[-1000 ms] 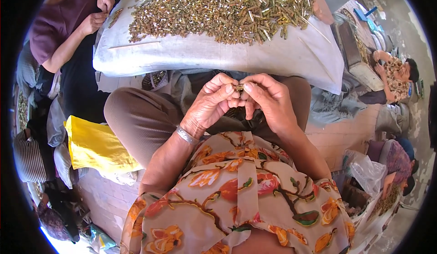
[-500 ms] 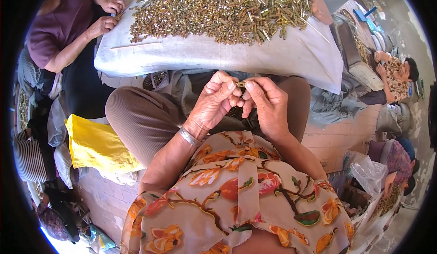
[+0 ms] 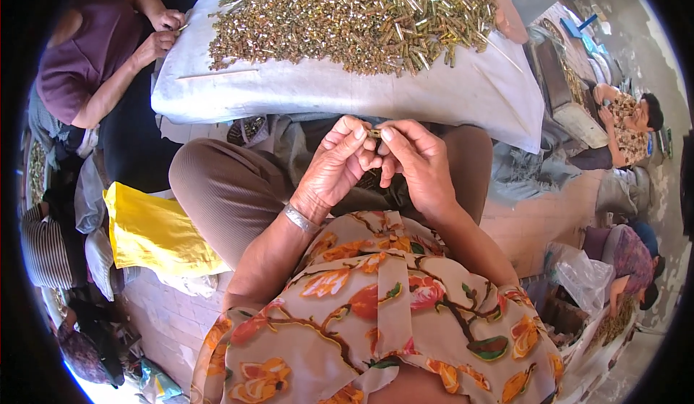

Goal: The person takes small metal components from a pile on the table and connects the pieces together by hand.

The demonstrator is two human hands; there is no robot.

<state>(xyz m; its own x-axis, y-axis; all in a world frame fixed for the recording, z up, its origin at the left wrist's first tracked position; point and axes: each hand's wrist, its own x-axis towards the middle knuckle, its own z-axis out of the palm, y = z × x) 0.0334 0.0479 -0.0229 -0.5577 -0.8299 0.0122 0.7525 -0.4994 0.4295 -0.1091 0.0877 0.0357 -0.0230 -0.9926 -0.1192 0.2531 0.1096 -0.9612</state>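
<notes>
Between both sets of fingertips sits a small brass-coloured metal piece (image 3: 374, 134), mostly covered by thumbs and fingers. My left hand (image 3: 337, 159) pinches one end of it. My right hand (image 3: 421, 161) is closed on the other end, thumb pressed on top. Both hands are held above my lap, just in front of the table's near edge. Beyond them, a large heap of small brass-coloured metal pieces (image 3: 347, 28), short and long, covers the far part of a table with a pale cloth (image 3: 303, 99).
Thin sticks (image 3: 218, 75) lie on the cloth. At the left, a co-worker's hands (image 3: 160, 39) hold something small at the table edge. A yellow bag (image 3: 155, 230) is by my left knee. Other people (image 3: 630, 125) sit at the right near a clear plastic bag (image 3: 582, 274).
My right hand has shifted slightly left, bringing my thumbs closer together over the metal piece. The co-worker's hands at the left have drawn a little away from the table.
</notes>
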